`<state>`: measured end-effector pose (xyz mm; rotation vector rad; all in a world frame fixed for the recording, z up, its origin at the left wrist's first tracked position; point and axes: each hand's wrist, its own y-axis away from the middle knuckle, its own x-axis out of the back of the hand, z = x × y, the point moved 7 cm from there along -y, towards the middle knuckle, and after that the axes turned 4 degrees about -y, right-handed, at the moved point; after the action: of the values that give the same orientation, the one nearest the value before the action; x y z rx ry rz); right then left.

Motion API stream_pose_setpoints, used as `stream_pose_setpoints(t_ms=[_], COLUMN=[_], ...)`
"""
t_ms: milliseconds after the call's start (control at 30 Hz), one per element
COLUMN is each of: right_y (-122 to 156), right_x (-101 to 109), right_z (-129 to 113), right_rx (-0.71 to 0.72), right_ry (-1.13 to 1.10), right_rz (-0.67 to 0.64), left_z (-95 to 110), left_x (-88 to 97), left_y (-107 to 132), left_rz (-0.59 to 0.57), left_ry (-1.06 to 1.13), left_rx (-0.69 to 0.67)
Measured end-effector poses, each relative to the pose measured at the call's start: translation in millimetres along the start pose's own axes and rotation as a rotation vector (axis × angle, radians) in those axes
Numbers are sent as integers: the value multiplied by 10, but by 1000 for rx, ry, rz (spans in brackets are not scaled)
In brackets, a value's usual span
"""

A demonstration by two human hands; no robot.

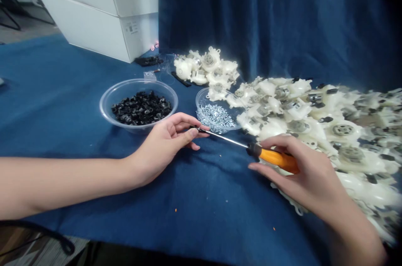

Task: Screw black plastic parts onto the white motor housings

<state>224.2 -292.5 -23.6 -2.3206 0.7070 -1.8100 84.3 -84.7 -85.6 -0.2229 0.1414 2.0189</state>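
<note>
My right hand point(309, 174) grips the orange handle of a screwdriver point(278, 159), its thumb a little off the handle's underside. The metal shaft slopes up and left across the middle. Around its tip, my left hand point(168, 138) is closed in a pinch on a small black plastic part point(194, 128), mostly covered by the fingers. Just behind the left hand stands a clear bowl point(105, 111) of black plastic parts point(141, 108). A smaller clear tub point(201, 122) of silvery screws point(216, 116) is just beyond the screwdriver shaft.
Many cream plastic housings point(314, 123) are heaped along the right side, some overhanging the tub. Another pile of housings point(207, 65) lies farther back. A white box point(94, 19) stands at the back left on the blue cloth point(201, 224). A blue curtain point(266, 14) hangs behind.
</note>
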Motion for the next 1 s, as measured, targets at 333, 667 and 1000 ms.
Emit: stream_pose_setpoints(t_ms=[333, 667, 1000], right_y=[19, -1, 58], right_x=[42, 80, -1], right_z=[-78, -118, -35], right_rx=[94, 89, 73], right_ry=[60, -27, 53], right_rz=[53, 72, -17], left_z=[9, -12, 8], left_x=[-10, -8, -20], left_y=[-11, -14, -1], left_rz=[-18, -20, -46], left_ry=[14, 15, -10], left_rx=[-18, -23, -32])
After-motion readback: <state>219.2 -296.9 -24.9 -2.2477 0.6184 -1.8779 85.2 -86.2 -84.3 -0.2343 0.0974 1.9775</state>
